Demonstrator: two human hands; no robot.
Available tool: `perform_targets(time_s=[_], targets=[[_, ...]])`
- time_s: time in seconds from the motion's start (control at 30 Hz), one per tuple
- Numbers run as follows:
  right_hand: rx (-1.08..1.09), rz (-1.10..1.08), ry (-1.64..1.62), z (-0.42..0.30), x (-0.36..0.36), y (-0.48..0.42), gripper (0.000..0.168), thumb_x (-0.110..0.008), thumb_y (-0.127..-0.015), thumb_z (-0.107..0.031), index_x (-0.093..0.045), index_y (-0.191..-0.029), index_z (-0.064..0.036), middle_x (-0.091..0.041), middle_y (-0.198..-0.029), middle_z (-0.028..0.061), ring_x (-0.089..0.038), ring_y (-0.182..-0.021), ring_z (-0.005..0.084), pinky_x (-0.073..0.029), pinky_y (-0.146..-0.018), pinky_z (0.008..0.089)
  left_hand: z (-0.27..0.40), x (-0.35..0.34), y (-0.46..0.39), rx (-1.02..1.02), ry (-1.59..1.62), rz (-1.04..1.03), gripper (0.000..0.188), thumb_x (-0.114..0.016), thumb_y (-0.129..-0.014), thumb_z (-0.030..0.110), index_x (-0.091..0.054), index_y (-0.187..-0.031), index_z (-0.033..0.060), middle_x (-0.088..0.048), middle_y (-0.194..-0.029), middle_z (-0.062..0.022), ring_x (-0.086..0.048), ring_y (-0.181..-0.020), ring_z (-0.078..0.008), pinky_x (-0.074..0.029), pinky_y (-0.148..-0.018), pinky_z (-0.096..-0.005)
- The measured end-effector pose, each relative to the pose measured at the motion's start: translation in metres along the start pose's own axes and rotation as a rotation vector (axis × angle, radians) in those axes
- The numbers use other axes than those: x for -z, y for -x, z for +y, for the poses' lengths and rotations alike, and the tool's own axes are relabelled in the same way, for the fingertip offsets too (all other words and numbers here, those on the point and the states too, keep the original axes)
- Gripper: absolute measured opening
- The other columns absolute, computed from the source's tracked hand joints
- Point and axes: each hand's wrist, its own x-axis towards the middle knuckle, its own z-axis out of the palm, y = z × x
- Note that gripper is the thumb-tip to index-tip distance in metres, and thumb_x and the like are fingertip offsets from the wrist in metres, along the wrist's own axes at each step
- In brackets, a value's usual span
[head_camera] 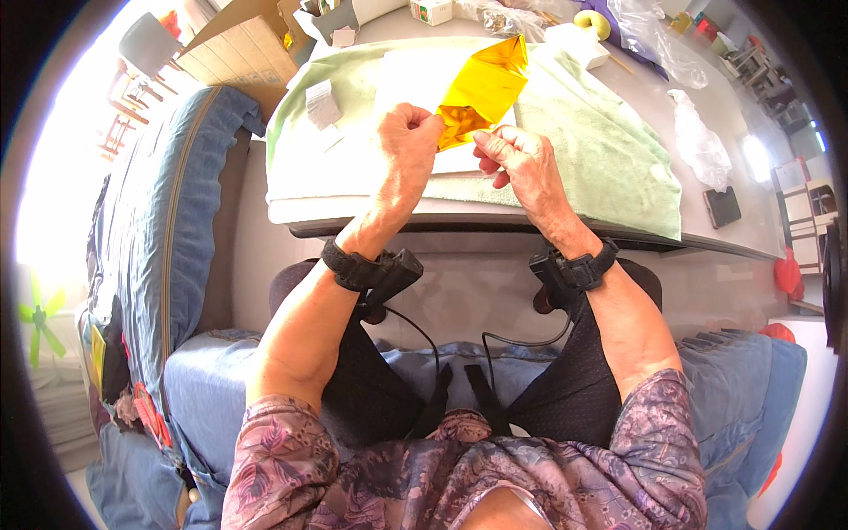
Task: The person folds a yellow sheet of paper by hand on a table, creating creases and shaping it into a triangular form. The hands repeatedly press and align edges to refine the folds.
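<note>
A shiny gold foil piece, creased and partly folded, is held up over the table between my two hands. My left hand pinches its lower left corner between thumb and fingers. At the lower right corner, the thumb and index finger of my right hand grip the foil, with the other fingers curled below. Under the hands lies a pale green towel spread on the table. White paper, washed out by glare, lies on the towel behind the foil. A small greyish-white packet or stack rests to the left.
A cardboard box stands at the back left. Along the back are a small white-and-green box, plastic bags and a yellow-green fruit. Right of the towel lie a clear plastic bag and a smartphone. A denim-covered sofa flanks the left.
</note>
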Motion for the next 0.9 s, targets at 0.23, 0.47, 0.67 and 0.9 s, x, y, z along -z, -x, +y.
perform_targets(time_s=[0.23,0.47,0.67,0.9], targets=[[-0.076,0.03,-0.123,0.003,0.005,-0.002,0.031,-0.058,-0.086,-0.025,-0.065,-0.083,0.005,-0.068,-0.076,0.0108,-0.063,-0.064,0.0146,-0.051,-0.051,0.0263,0.002,-0.011,0.006,0.002,0.038,-0.034,0.011,-0.059,-0.079,0.008,-0.059,-0.076,-0.0029,-0.056,-0.067,-0.0044,-0.051,-0.059,-0.0097,-0.043,-0.052,-0.0251],[-0.069,0.024,0.133,-0.005,0.012,-0.004,0.03,-0.057,-0.084,-0.023,-0.064,-0.082,0.007,-0.067,-0.073,0.0114,-0.064,-0.062,0.015,-0.051,-0.052,0.0267,-0.008,-0.004,-0.004,0.003,-0.105,-0.171,0.019,-0.063,-0.078,0.018,-0.062,-0.081,-0.0009,-0.059,-0.066,-0.0035,-0.052,-0.055,-0.0076,-0.042,-0.047,-0.0215],[-0.084,-0.008,0.078,-0.008,0.019,-0.005,0.031,-0.056,-0.083,-0.023,-0.063,-0.081,0.007,-0.068,-0.073,0.0123,-0.063,-0.06,0.0166,-0.051,-0.053,0.0273,-0.003,-0.001,-0.007,0.111,0.06,-0.255,0.019,-0.063,-0.076,0.015,-0.061,-0.075,-0.0035,-0.058,-0.061,-0.0057,-0.049,-0.047,-0.0085,-0.04,-0.042,-0.022],[-0.033,-0.092,-0.096,0.005,0.022,-0.013,0.032,-0.054,-0.082,-0.024,-0.062,-0.075,0.006,-0.061,-0.063,0.0101,-0.055,-0.052,0.0153,-0.046,-0.051,0.0273,0.003,0.005,-0.009,0.198,0.159,-0.253,0.016,-0.063,-0.075,0.01,-0.062,-0.069,-0.0048,-0.059,-0.058,-0.0074,-0.05,-0.043,-0.0092,-0.041,-0.041,-0.0217]])
